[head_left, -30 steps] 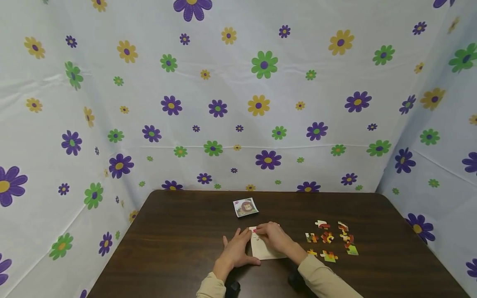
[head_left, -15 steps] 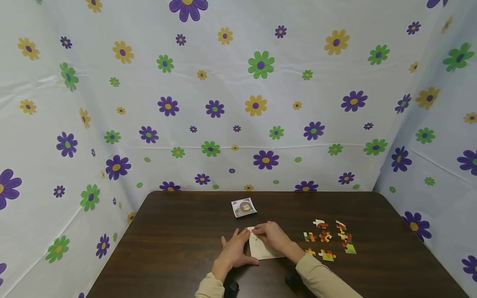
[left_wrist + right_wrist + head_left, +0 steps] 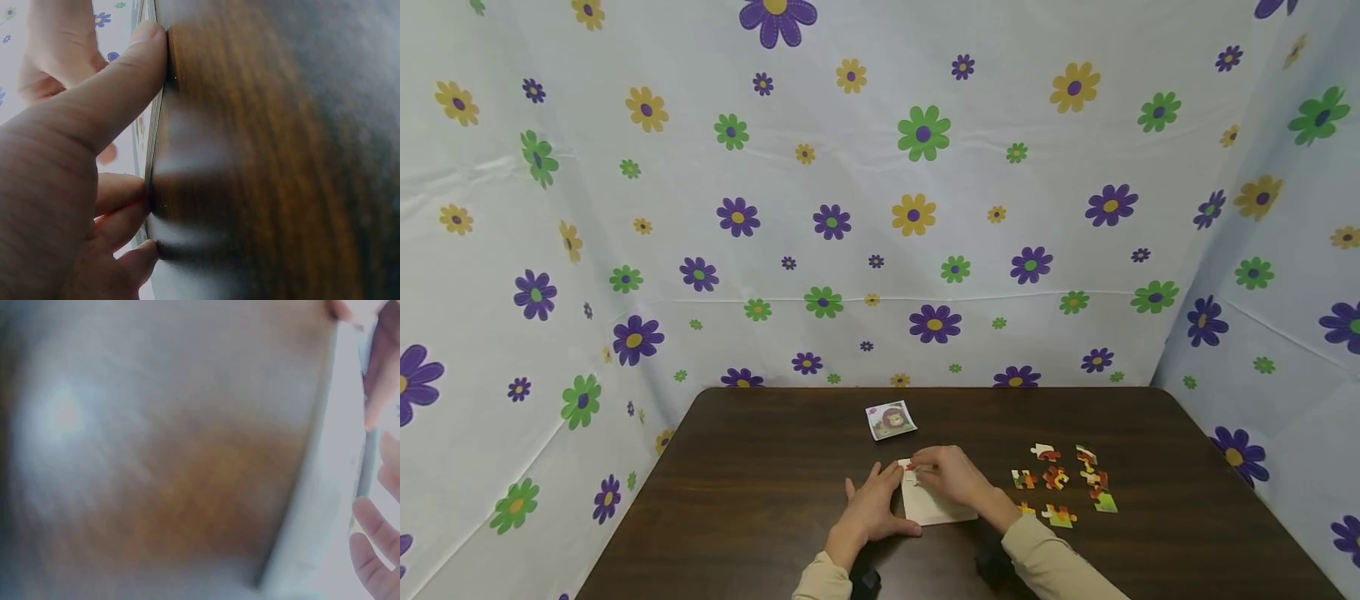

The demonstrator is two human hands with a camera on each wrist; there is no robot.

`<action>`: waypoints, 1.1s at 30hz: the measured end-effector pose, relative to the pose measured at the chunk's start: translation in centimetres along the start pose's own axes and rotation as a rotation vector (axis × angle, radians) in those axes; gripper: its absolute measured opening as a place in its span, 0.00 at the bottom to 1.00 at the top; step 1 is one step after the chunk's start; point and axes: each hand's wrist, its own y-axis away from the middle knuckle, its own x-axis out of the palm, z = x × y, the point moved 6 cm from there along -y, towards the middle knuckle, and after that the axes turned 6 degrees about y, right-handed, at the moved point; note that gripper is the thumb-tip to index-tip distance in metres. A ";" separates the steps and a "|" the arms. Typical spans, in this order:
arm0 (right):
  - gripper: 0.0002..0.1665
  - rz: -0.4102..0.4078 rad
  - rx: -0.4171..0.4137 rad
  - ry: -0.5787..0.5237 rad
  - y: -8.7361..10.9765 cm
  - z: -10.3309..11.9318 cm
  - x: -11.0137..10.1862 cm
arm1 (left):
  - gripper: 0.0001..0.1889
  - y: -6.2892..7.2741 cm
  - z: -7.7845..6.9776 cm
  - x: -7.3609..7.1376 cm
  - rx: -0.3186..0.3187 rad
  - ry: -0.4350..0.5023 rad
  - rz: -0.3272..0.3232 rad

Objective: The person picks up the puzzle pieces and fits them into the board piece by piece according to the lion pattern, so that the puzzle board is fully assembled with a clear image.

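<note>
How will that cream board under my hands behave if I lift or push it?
The cream board is probably stiff: its near edge runs straight. It looks thin, so likely light. Lying flat on the table, it would likely slide rather than tip.

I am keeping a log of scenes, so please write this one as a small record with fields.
Left hand: touching the left edge of the board
Right hand: over the board's far part; grip unclear
Board: pale, flat on the table
Puzzle pieces: loose, right of the board
Picture card: shows a lion, beyond the board
Table: dark brown
Backdrop: white, with flowers
</note>
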 end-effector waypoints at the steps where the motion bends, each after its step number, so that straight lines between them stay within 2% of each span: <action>1: 0.12 -0.016 0.001 -0.018 0.1 -0.2 -0.6 | 0.51 0.0 0.0 0.0 -0.001 -0.002 0.002; 6: 0.14 -0.079 0.063 -0.012 0.8 -2.5 -3.9 | 0.52 0.0 -0.1 0.1 -0.002 -0.001 0.000; 10: 0.15 -0.095 0.165 0.046 1.8 -5.6 -6.2 | 0.51 -0.1 0.0 0.0 -0.002 -0.006 -0.005; 16: 0.16 -0.110 0.274 0.110 4.3 -9.8 -8.8 | 0.51 -0.1 -0.1 0.1 -0.005 -0.008 0.007; 19: 0.17 -0.099 0.313 0.123 5.5 -11.5 -9.5 | 0.52 0.0 -0.2 0.0 -0.007 0.001 0.006; 23: 0.18 -0.058 0.357 0.080 7.0 -13.1 -9.8 | 0.52 0.1 -0.1 -0.1 -0.011 0.005 0.000; 27: 0.20 -0.033 0.385 0.053 8.0 -13.9 -10.0 | 0.51 0.1 0.0 -0.1 -0.012 0.001 0.001; 33: 0.18 -0.012 0.410 0.102 9.0 -14.8 -10.4 | 0.51 -0.1 0.0 -0.1 -0.008 0.004 0.004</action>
